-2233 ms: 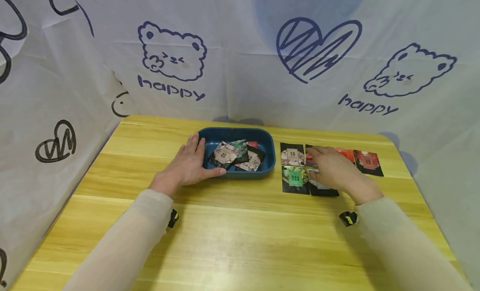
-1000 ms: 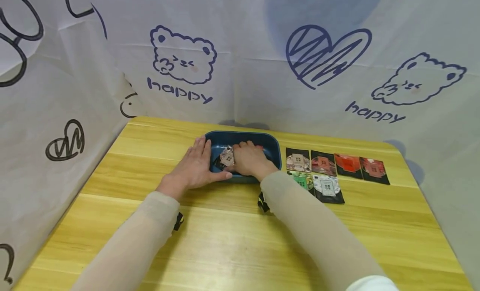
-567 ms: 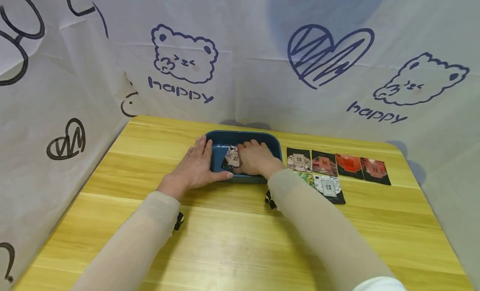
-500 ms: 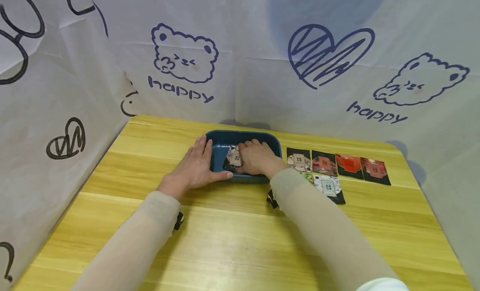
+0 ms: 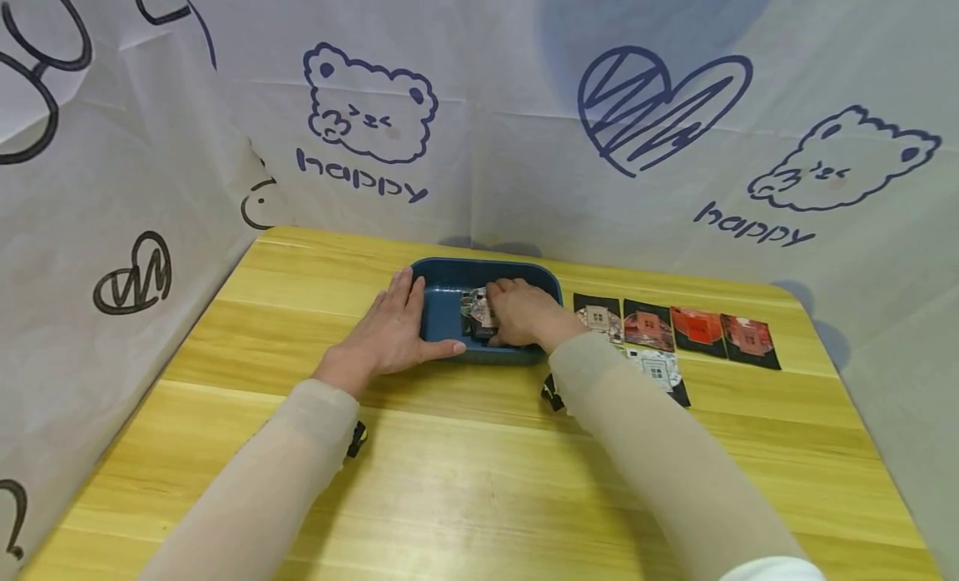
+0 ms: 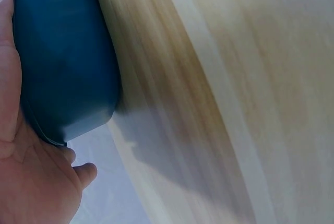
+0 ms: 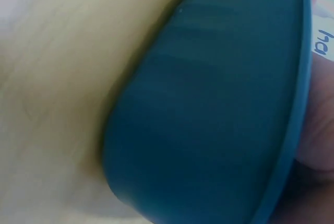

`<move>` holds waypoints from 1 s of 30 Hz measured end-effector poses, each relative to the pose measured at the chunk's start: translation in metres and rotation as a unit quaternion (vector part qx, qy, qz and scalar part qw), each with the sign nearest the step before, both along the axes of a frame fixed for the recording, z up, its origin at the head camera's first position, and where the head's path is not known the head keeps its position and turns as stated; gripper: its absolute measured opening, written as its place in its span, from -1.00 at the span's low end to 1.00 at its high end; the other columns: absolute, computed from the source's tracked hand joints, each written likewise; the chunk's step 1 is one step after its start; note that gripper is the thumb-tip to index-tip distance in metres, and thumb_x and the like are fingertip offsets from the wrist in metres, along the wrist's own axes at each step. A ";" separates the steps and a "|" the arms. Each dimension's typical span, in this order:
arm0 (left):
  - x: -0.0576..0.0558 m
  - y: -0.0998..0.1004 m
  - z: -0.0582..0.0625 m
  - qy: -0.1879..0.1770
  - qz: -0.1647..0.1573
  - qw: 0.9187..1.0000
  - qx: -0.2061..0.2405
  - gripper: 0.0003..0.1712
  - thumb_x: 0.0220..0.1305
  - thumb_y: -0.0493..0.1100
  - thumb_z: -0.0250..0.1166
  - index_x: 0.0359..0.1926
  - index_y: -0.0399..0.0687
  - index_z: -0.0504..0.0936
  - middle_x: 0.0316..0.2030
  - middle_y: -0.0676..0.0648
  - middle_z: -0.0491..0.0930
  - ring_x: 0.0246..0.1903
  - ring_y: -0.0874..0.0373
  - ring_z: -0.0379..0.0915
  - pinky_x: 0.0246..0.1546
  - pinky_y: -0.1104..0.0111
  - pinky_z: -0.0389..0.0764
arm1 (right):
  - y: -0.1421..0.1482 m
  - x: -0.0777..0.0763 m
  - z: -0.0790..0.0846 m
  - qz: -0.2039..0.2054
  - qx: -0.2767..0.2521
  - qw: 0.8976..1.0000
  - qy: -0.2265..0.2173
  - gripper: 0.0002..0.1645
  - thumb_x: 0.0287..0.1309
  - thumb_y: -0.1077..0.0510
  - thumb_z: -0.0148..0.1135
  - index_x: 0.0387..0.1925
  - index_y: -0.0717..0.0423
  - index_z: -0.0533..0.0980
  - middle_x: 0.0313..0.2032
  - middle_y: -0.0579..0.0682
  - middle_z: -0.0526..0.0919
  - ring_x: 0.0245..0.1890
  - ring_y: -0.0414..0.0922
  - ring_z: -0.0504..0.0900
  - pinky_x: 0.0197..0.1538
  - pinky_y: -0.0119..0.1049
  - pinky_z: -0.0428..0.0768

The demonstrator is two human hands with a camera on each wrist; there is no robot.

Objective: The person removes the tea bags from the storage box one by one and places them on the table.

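In the head view a dark blue rectangular tub (image 5: pixel 444 305) stands near the table's back edge. My left hand (image 5: pixel 385 331) rests against its left end, fingers straight along the side and thumb over the front rim. Inside the tub, my right hand (image 5: pixel 524 313) grips a bunch of small flat printed packets (image 5: pixel 476 311), black with floral patterns. The hand covers much of the bunch. Both wrist views show the tub's outer wall close up, in the left one (image 6: pixel 68 57) beside my palm and in the right one (image 7: pixel 209 104) with part of the hand behind the rim.
To the tub's right, similar packets lie flat in two rows: a pale one (image 5: pixel 597 317), a pink one (image 5: pixel 648 325), a bright red one (image 5: pixel 698 330), a dark red one (image 5: pixel 751 340) and a white one (image 5: pixel 658 371). My right sleeve partly covers the nearer row. White cloth (image 5: pixel 494 173) hangs behind.
My right hand has gone from the laid-out packets into the tub, then slid rightward there, gathering the loose packets together. The left hand has stayed at the tub's left end.
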State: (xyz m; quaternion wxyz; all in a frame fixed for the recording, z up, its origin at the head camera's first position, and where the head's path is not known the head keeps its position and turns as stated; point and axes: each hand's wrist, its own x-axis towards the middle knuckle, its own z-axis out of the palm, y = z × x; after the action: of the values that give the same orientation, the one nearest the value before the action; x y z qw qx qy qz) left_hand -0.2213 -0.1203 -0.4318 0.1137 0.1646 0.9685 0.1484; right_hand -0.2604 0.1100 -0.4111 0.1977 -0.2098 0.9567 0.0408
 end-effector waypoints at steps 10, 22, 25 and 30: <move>0.000 0.000 0.000 -0.004 0.000 1.000 0.004 0.56 0.14 0.77 0.10 0.70 -0.21 -0.28 0.70 -0.25 -0.47 0.69 -0.12 -0.54 0.67 -0.07 -0.17 | -0.005 -0.001 -0.008 -0.018 -0.023 0.999 0.022 0.18 0.32 -0.27 0.41 0.68 0.11 0.04 0.61 0.18 0.17 0.60 0.20 0.15 0.53 0.17 0.34; 0.000 0.000 0.001 -0.012 0.001 1.000 0.003 0.57 0.13 0.79 0.08 0.70 -0.21 -0.29 0.69 -0.24 -0.51 0.69 -0.13 -0.57 0.67 -0.08 -0.21 | 0.006 0.004 -0.002 -0.001 -0.048 0.998 0.049 0.13 0.26 -0.22 0.49 0.63 0.12 0.15 0.59 0.19 0.17 0.56 0.17 0.21 0.51 0.10 0.39; 0.000 0.001 0.002 -0.011 0.002 1.000 0.005 0.56 0.13 0.78 0.10 0.70 -0.21 -0.29 0.69 -0.24 -0.50 0.69 -0.13 -0.56 0.67 -0.08 -0.20 | 0.013 0.006 0.005 0.009 -0.054 0.997 0.056 0.17 0.25 -0.23 0.49 0.63 0.17 0.12 0.59 0.20 0.21 0.58 0.18 0.22 0.56 0.10 0.33; 0.000 0.001 0.000 -0.005 0.002 1.000 0.005 0.56 0.14 0.77 0.12 0.70 -0.22 -0.27 0.70 -0.26 -0.46 0.69 -0.14 -0.54 0.67 -0.08 -0.19 | 0.023 0.011 0.018 0.015 -0.063 0.996 0.069 0.21 0.20 -0.24 0.52 0.62 0.20 0.13 0.56 0.22 0.26 0.56 0.19 0.26 0.56 0.12 0.32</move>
State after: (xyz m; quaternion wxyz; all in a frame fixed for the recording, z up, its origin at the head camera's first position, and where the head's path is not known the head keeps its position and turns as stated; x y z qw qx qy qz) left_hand -0.2215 -0.1196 -0.4316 0.1174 0.1629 0.9673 0.1547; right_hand -0.2499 0.1331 -0.3926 0.1170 -0.2328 0.9655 -0.0022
